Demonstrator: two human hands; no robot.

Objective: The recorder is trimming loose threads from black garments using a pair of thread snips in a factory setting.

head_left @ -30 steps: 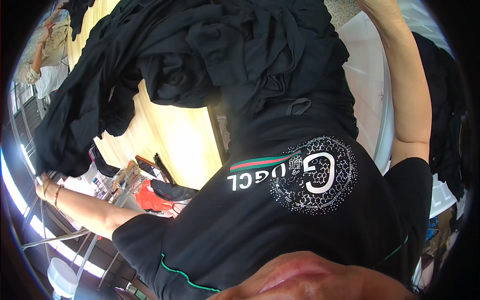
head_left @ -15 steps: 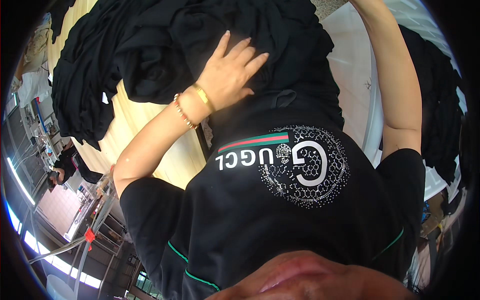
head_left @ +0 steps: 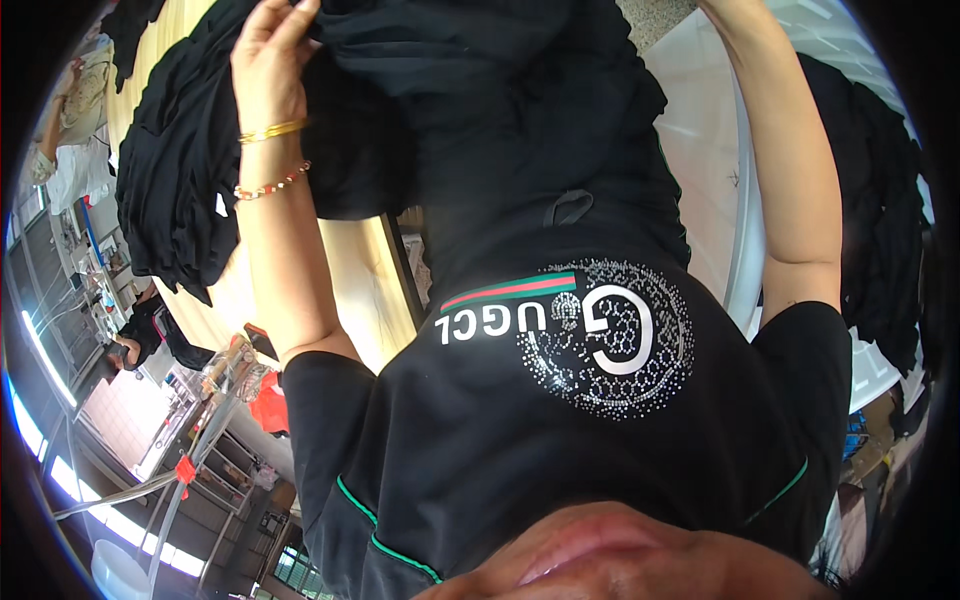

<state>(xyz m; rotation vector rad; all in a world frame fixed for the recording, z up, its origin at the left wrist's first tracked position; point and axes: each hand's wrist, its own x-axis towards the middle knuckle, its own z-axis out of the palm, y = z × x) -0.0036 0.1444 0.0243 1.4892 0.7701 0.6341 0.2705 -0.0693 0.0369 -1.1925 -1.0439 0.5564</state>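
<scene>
My left hand (head_left: pixel 272 65), with a gold bangle and a beaded bracelet at the wrist, is up at the top left. Its fingers are pinched together on the edge of a black cloth (head_left: pixel 440 60). The cloth spreads from there to the right, over my lap. Beside the left hand, a heap of folded black fabric (head_left: pixel 175 170) lies on the pale wooden table (head_left: pixel 355 270). Only my right forearm (head_left: pixel 790 170) shows, reaching up past the top edge. The right hand itself is outside the picture.
A smooth white surface (head_left: pixel 700 100) stands to my right, with more black fabric (head_left: pixel 860 190) on white plastic beyond it. At the left are another person's arm (head_left: pixel 55 120), a dark-clothed person (head_left: pixel 150 325), metal poles and a red cloth (head_left: pixel 268 405).
My left hand has gone from lying spread on the cloth at the middle to the upper left, where it now pinches the cloth. The cloth there looks smoother; the right arm stays about the same.
</scene>
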